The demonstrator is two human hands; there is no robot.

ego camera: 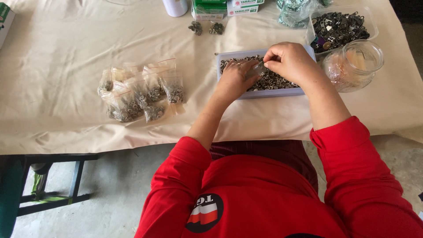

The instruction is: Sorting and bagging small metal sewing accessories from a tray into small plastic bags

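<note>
Both hands over shallow lilac plastic tray (282, 93) of small metal snap fasteners (273, 81) — left hand (235, 79) and right hand (291, 61) pinch small clear plastic bag (257, 70), apparently open.

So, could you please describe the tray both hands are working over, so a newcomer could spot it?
On the cream tablecloth, look right of the pile of small bags. The shallow pale-blue tray sits under both hands, filled with tiny metal rings, unlike the clear tub and glass jar beside it.

Tray (282, 92) of small metal parts (273, 81) centre on table (53, 66); filled bags (141, 90) left; jar (354, 64) right; tub (341, 26) behind jar.
</note>
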